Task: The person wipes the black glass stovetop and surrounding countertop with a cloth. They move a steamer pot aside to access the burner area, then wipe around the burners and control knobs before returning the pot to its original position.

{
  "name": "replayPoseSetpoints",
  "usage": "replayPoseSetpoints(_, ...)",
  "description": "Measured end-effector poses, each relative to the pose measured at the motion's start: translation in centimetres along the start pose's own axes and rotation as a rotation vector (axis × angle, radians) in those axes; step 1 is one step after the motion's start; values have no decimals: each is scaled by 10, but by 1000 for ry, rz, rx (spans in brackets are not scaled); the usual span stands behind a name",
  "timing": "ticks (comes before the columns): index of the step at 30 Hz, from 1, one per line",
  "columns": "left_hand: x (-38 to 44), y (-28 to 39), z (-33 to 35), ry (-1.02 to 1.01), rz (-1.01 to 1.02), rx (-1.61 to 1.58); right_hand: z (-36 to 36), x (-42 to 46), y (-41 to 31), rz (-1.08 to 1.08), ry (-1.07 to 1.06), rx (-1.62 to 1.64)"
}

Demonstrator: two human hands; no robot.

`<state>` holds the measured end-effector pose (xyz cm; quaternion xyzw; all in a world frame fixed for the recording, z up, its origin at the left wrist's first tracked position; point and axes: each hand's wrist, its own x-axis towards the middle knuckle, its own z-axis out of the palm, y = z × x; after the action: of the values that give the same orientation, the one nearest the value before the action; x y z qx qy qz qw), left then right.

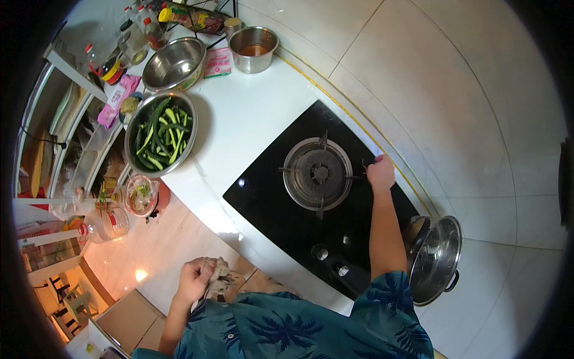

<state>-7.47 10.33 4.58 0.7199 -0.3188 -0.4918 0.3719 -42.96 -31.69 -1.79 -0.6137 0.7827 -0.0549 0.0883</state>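
Note:
Low on the left, my left hand (193,279) grips a crumpled greyish cloth (219,274) in front of my patterned shirt. My right hand (381,172) is closed over the back right part of a black glass gas hob (269,215), beside the end of a pot-support arm. A thin brown strand (364,166) sticks out at its fingers. The round burner (321,171) has nothing on it, and no flame shows. Two control knobs (320,252) sit at the hob's front edge.
A steel bowl of cut cucumbers (166,134) stands left on the white counter (233,112). Behind it are a metal basin (175,65) and a steel pot of reddish-brown liquid (253,50). A steamer pot (437,260) leans at the right. Bottles crowd the back left corner.

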Motion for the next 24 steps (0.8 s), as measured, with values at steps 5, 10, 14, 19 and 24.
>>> replayPoseSetpoints(5,-29,-39,-20,90,-236,-129,8,5,30,264,-184,61)
replayPoseSetpoints(10,-46,-39,-15,128,-262,-86,25,-3,19,74,-68,-55)
replayPoseSetpoints(14,-46,-36,-6,137,-263,-92,52,35,45,83,-125,5)
replayPoseSetpoints(19,-48,-26,5,130,-279,-33,22,20,9,186,-321,520)
replayPoseSetpoints(24,-44,-30,2,76,-231,-17,-66,-64,-71,58,-453,1160)
